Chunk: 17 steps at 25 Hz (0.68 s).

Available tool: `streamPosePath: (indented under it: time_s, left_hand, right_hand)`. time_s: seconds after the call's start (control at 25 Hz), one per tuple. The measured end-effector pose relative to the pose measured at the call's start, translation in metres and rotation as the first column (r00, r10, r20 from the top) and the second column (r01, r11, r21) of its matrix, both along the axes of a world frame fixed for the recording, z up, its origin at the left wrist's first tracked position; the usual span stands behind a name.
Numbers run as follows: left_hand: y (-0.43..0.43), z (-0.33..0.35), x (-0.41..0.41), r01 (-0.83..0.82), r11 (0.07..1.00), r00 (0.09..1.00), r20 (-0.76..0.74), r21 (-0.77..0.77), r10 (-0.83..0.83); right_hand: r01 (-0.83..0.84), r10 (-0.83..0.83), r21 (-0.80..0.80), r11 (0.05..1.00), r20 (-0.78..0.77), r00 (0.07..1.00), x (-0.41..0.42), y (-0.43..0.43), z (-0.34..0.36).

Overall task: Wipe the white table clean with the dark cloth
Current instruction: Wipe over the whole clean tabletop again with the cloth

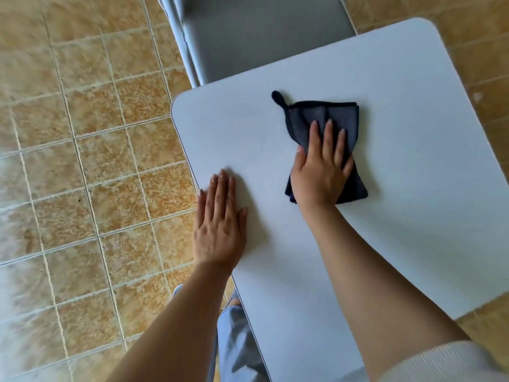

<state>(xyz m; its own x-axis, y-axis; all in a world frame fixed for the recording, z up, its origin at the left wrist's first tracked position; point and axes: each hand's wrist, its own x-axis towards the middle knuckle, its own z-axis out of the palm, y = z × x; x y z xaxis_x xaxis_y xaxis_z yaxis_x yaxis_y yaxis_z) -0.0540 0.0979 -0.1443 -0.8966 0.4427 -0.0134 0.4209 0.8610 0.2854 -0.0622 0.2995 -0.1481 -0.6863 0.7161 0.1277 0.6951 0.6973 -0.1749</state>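
The white table (413, 161) fills the right half of the head view. A dark navy cloth (308, 117), folded and with a small hanging loop at its far left corner, lies flat near the table's middle. My right hand (321, 169) presses palm-down on the cloth's near half, fingers spread and pointing away from me. My left hand (220, 224) lies flat on the bare tabletop at the table's left edge, fingers together, holding nothing. The two hands are about a hand's width apart.
A grey chair seat (261, 34) with a metal frame stands at the table's far side. Tan tiled floor (82, 161) spreads to the left and far right. My light trousers (237, 340) show below the table's near left edge.
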Motion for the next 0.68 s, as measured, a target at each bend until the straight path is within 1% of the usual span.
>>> streamPosePath:
  time_s: [0.08,0.16,0.24,0.28,0.36,0.4,0.48,0.56,0.6,0.68]
  left_hand:
    - [0.001,-0.002,0.001,-0.01,1.0,1.0,-0.005,-0.008,0.009]
    - [0.001,-0.003,0.001,-0.008,1.0,1.0,-0.023,-0.007,0.008]
    - [0.001,-0.002,0.001,-0.005,1.0,1.0,-0.024,-0.008,0.005]
    - [0.001,-0.002,0.001,-0.003,1.0,1.0,-0.022,-0.011,0.003]
    - [0.003,-0.001,0.001,-0.002,1.0,1.0,-0.014,-0.016,0.002]
    - [0.003,-0.001,0.0,-0.001,1.0,1.0,-0.011,-0.017,0.001]
    - [0.002,-0.001,-0.001,0.003,1.0,1.0,-0.006,-0.019,-0.003]
    - [0.001,-0.001,-0.001,0.007,1.0,1.0,0.001,-0.022,-0.007]
    - [0.001,-0.001,-0.001,0.007,1.0,1.0,0.003,-0.019,-0.007]
    - [0.001,-0.001,-0.001,0.009,1.0,1.0,0.007,-0.023,-0.009]
  right_hand:
    - [-0.156,0.157,0.029,0.987,-0.021,0.987,-0.022,-0.023,-0.002]
    - [-0.297,0.298,0.032,0.954,-0.013,0.954,-0.019,-0.045,-0.001]
    - [-0.383,0.383,0.023,0.923,0.02,0.924,0.005,-0.051,0.002]
    - [-0.395,0.394,0.027,0.918,0.034,0.919,0.02,-0.046,0.002]
    - [-0.349,0.347,0.039,0.936,0.056,0.936,0.042,-0.026,0.004]
    - [-0.289,0.286,0.045,0.956,0.064,0.956,0.044,-0.013,0.004]
    - [-0.137,0.133,0.041,0.99,0.079,0.988,0.027,0.009,0.005]
    - [-0.041,0.043,-0.026,0.999,0.099,0.994,-0.012,0.026,0.008]
    - [-0.033,0.039,-0.06,0.998,0.114,0.993,-0.034,0.031,0.009]
    - [-0.086,0.096,-0.087,0.993,0.129,0.987,-0.076,0.032,0.011]
